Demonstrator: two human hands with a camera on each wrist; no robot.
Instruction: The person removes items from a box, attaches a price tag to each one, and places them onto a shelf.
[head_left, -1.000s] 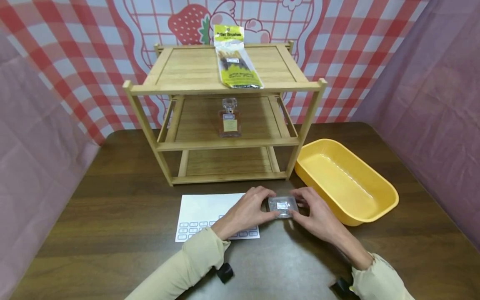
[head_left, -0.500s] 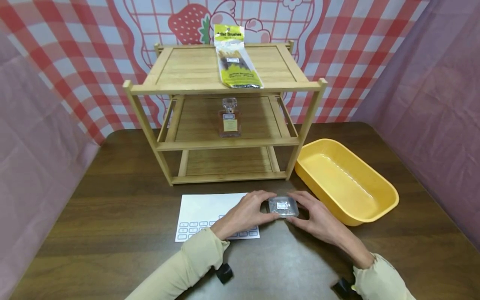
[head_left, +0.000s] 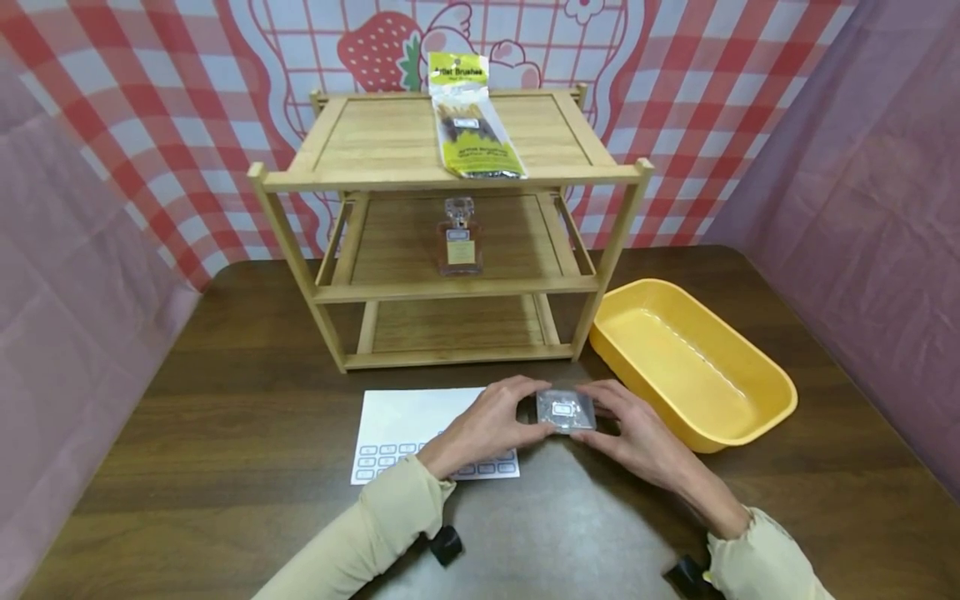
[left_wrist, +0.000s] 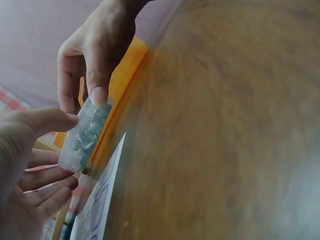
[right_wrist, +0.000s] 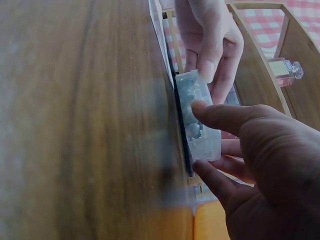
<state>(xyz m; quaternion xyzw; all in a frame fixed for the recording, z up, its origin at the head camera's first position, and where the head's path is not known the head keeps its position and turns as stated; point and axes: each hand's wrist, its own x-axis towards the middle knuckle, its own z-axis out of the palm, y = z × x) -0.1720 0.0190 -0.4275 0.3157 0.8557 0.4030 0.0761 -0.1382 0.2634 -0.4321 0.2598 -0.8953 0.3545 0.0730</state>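
A small clear plastic box (head_left: 566, 410) with a white label on its lid is held between both hands, in front of the wooden rack. Small clear roundish pieces show through the wall of the box (left_wrist: 82, 142) in the left wrist view. My left hand (head_left: 489, 425) pinches its left end, thumb at the near side and fingers at the far side. At the other end, my right hand (head_left: 639, 429) grips it the same way. The right wrist view has the right thumb (right_wrist: 220, 114) on the wall of the box, with fingertips below.
Beneath the left forearm lies a white sheet of labels (head_left: 420, 408). The wooden rack (head_left: 457, 288) carries a bag of artist brushes (head_left: 480, 146) on top and a perfume bottle (head_left: 460, 246) on its middle shelf. A yellow basin (head_left: 750, 433) stands right of it.
The right thumb has slid from the top of the box to its near edge, and the right fingers have closed in at its far corner. The box has tilted slightly between the hands.
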